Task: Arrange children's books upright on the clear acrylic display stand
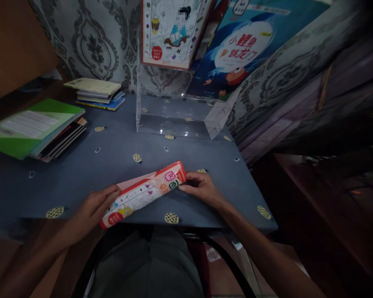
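Note:
A red-edged paper book (143, 190), bent over or rolled into a long narrow shape, lies slanted above the near part of the table. Its cover shows line drawings, a pink badge and a red round label. My left hand (96, 205) grips the lower left end, fingers laid together over the top edge. At the upper right end, my right hand (203, 188) pinches the book's edge between thumb and fingers. How the pages fold inside is hidden.
A clear acrylic stand (174, 126) sits at the table's back, below a colouring book (174, 37) and a blue picture book (236, 54). Stacked books (96, 93) and a green-covered pile (40, 124) occupy the left. The patterned tablecloth (199, 153) ends at the right edge.

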### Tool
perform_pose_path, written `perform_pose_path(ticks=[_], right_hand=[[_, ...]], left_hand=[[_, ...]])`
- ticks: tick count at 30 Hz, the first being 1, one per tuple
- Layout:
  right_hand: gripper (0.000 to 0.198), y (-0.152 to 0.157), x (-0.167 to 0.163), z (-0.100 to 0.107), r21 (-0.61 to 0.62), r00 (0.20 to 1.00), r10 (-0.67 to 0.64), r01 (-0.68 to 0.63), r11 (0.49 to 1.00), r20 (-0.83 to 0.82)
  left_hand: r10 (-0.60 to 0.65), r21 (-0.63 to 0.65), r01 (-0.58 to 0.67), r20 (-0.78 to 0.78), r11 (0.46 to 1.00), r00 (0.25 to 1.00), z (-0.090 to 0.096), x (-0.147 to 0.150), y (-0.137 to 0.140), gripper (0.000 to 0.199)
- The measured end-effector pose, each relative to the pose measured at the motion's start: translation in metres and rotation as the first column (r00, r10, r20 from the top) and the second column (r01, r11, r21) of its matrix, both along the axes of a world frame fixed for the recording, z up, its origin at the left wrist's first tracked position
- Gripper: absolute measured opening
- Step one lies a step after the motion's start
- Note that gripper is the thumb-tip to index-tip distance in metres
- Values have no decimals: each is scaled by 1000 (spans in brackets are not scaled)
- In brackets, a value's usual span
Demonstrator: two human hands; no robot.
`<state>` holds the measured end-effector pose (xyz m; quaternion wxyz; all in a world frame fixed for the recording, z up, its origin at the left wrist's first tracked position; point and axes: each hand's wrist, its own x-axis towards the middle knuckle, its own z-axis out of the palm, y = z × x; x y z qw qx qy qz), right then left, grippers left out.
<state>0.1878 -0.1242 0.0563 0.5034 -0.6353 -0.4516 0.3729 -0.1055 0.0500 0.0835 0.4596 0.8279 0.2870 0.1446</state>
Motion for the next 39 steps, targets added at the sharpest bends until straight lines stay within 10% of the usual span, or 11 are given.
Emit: perform_pose_path(ticks=[3,9,18,21,24,27,35,39], right_hand=[[31,18,5,-3,24,999,-8,9,1000,-51],[40,62,12,-7,114,966,-69,100,988,-251],[57,109,13,0,110,802,-100,203,973,-589],[59,125,24,0,129,846,-129,225,966,-518],[52,137,35,-8,158,933,-136,197,967,-334],[38,140,41,-24,142,980,-196,201,969,-45],[29,125,10,-23,241,657,-315,204,949,685],[36,138,-47,-9,103,608,12,-154,983,794]], left_hand=[[178,-232,-164,42,959,983,5,8,-7,46],[506,-612,-371,57,699,860,0,13,-12,52],[753,-800,-442,19,406,657,-11,33,-41,60],[657,-720,-444,23,533,753,-17,30,-41,58],[457,-426,-415,-3,804,890,-16,17,-29,50],[361,-64,-366,-80,928,929,-7,6,-11,41],[143,571,-31,-152,820,978,-3,67,39,31],[94,611,3,-127,791,987,-31,97,61,34]])
